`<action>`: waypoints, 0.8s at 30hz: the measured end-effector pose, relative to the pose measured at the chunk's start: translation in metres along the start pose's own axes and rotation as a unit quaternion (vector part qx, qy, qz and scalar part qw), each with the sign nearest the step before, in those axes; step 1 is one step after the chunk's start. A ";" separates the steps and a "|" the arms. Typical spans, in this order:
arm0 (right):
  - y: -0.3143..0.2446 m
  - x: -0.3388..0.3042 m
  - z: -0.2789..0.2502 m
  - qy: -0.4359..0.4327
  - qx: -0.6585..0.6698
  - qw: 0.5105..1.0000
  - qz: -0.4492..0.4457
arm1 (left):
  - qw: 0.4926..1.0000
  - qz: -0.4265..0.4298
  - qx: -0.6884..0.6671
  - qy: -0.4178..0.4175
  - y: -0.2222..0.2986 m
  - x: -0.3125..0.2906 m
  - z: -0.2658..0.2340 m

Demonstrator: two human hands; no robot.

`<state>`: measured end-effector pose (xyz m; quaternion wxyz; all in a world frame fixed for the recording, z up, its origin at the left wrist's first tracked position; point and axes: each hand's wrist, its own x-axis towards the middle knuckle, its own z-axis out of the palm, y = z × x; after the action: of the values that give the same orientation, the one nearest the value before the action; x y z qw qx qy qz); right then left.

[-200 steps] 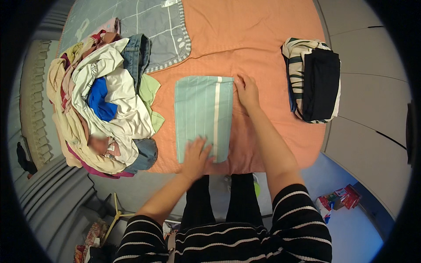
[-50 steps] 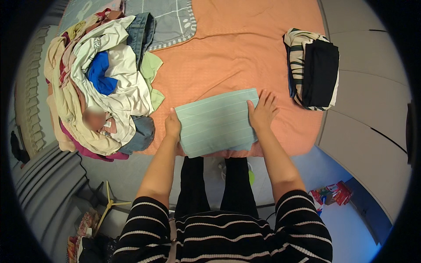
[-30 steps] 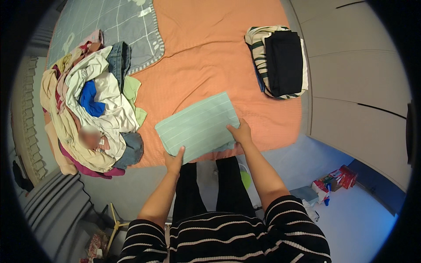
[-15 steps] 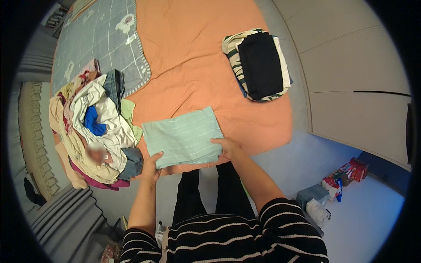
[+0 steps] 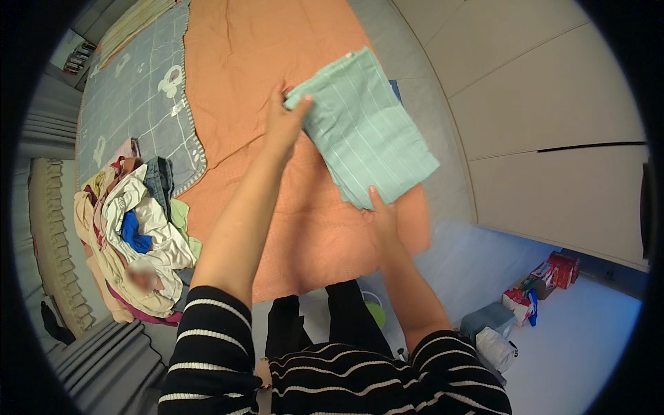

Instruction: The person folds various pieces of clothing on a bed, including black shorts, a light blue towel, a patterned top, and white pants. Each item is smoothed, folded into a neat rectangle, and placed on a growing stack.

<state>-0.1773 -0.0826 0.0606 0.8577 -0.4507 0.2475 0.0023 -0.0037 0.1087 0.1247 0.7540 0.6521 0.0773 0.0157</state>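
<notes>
A folded mint-green cloth [image 5: 366, 131] with thin white stripes is held by both my hands over the right side of the bed; its exact kind does not show. My left hand [image 5: 287, 121] grips its left corner, thumb on top and fingers beneath. At the near edge, my right hand [image 5: 382, 214] pinches it with the thumb above. The cloth covers the stack of folded clothes on that side, and only a bit of blue fabric [image 5: 395, 90] peeks out past its right edge. Whether the cloth touches the stack cannot be told.
A heap of loose clothes [image 5: 142, 228] lies on the bed's left side, beside a grey patterned blanket [image 5: 131, 104]. Orange bedding [image 5: 277, 41] covers the bed. Beige cabinets [image 5: 539, 104] stand to the right. Bags [image 5: 494, 346] and boxes sit on the floor at lower right.
Both hands have carried the folded green cloth from the bed's near edge forward and right, over the folded stack, turning it on the way. The view has shifted too.
</notes>
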 end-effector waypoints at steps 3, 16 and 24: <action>0.021 0.030 -0.024 0.102 -0.172 0.932 0.302 | 0.931 0.123 0.343 -0.038 -0.069 0.016 0.024; -0.040 0.118 0.016 -0.021 -0.743 0.618 -0.256 | 0.706 0.222 0.637 -0.214 -0.135 0.070 0.124; 0.005 0.166 -0.035 0.011 -0.747 0.640 -0.178 | 0.698 0.250 0.621 -0.256 -0.170 0.102 0.156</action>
<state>-0.0471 -0.1430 -0.0306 0.2100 -0.9735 0.0856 0.0284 0.1049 -0.0574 -0.0309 0.1371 0.9464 -0.2922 -0.0154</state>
